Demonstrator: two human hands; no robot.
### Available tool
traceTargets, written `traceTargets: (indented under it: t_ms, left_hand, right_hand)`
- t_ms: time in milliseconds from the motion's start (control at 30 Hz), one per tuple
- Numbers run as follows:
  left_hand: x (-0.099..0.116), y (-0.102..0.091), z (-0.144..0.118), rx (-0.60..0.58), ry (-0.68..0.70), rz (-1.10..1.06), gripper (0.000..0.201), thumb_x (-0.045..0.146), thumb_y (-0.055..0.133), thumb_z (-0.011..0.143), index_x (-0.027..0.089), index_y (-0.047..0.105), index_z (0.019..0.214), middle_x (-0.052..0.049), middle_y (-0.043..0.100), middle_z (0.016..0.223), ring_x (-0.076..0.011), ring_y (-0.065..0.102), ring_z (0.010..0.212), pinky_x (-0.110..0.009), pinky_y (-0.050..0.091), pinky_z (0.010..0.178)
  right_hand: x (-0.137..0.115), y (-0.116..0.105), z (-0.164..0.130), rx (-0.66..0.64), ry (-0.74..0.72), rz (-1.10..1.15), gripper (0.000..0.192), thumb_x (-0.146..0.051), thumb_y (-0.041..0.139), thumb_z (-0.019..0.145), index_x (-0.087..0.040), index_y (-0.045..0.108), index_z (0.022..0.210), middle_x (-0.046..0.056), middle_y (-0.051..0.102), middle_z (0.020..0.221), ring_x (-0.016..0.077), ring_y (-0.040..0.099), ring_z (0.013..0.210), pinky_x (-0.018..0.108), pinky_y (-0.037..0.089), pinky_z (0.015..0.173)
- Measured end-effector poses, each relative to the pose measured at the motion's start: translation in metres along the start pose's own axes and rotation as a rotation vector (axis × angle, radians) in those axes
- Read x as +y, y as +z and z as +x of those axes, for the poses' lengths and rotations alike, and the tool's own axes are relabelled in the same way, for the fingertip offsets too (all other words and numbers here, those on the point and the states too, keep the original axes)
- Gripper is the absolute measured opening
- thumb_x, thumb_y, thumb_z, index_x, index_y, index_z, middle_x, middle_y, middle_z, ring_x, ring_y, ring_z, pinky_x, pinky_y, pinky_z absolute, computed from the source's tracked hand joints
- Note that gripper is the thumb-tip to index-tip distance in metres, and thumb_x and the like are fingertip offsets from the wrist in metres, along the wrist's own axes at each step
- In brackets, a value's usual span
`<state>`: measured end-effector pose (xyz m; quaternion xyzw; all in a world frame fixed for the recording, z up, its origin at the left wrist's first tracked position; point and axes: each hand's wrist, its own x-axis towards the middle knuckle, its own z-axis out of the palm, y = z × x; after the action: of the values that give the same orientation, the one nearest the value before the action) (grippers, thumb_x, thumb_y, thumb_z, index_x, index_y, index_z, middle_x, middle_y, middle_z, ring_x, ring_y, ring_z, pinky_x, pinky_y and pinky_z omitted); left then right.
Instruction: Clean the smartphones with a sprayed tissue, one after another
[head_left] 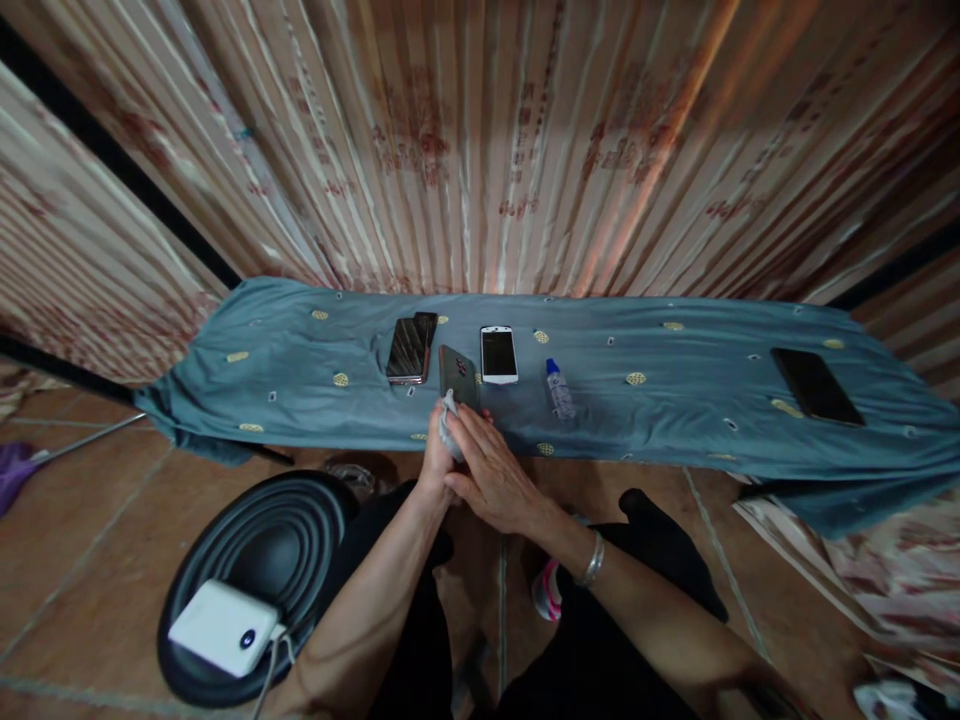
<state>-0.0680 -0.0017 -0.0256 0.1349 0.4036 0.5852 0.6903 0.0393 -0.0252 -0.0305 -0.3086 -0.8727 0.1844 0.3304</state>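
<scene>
My left hand [437,460] grips a dark smartphone [456,370], its back with a camera module facing up, above the near edge of the cloth-covered bench. A crumpled pale grey cloth [448,425] is squeezed between my two hands at the phone's lower end. My right hand [491,475], with a silver bracelet at the wrist, is closed over the cloth and the phone's lower part; its fingertips are partly hidden. Just beyond lies a white smartphone [499,355] with a dark screen. A clear bottle with a blue cap [559,390] lies to the right.
Dark phones [410,350] lie together at left on the blue-green cloth [675,400], another dark phone [817,385] at far right. Below left, a white power bank [225,627] with a cable sits on a round black stool [259,530]. Patterned curtains [480,150] hang behind.
</scene>
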Motion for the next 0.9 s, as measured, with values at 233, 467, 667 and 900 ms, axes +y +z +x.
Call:
traceTargets:
  t_ms: [233, 467, 667, 900]
  left_hand:
    - [0.013, 0.015, -0.017, 0.114, 0.020, -0.109, 0.033, 0.047, 0.057, 0.084, 0.018, 0.072, 0.092, -0.007, 0.077, 0.092, -0.0242, 0.065, 0.117, -0.032, 0.048, 0.102]
    - [-0.001, 0.019, -0.024, -0.078, 0.025, -0.085, 0.036, 0.043, 0.064, 0.081, 0.021, 0.073, 0.107, -0.006, 0.073, 0.121, -0.0267, 0.051, 0.137, -0.038, 0.038, 0.115]
    - [-0.003, 0.014, -0.023, -0.016, 0.074, -0.042, 0.038, 0.039, 0.071, 0.078, 0.023, 0.073, 0.111, -0.004, 0.067, 0.133, -0.0251, 0.048, 0.139, -0.036, 0.037, 0.115]
    - [-0.014, 0.009, -0.027, -0.115, 0.004, 0.102, 0.037, 0.044, 0.082, 0.067, 0.016, 0.076, 0.089, -0.008, 0.077, 0.094, -0.0312, 0.063, 0.115, -0.041, 0.049, 0.096]
  right_hand:
    - [0.012, 0.007, 0.001, 0.082, 0.064, -0.033, 0.072, -0.055, 0.029, 0.101, -0.013, 0.018, 0.159, 0.019, 0.032, 0.161, 0.0290, 0.022, 0.153, 0.056, 0.028, 0.121]
    - [0.024, -0.006, 0.005, 0.071, 0.117, 0.015, 0.066, -0.047, 0.031, 0.102, -0.020, 0.014, 0.160, 0.012, 0.028, 0.164, 0.0254, 0.022, 0.153, 0.053, 0.025, 0.123]
    - [0.019, -0.017, 0.008, 0.067, 0.097, 0.151, 0.061, -0.043, 0.032, 0.103, -0.024, 0.017, 0.160, 0.005, 0.025, 0.165, 0.0205, 0.020, 0.154, 0.047, 0.025, 0.125]
    - [0.031, -0.028, 0.013, 0.115, 0.172, 0.138, 0.061, -0.040, 0.032, 0.103, -0.027, 0.014, 0.160, 0.002, 0.015, 0.168, 0.0200, 0.015, 0.155, 0.046, 0.020, 0.126]
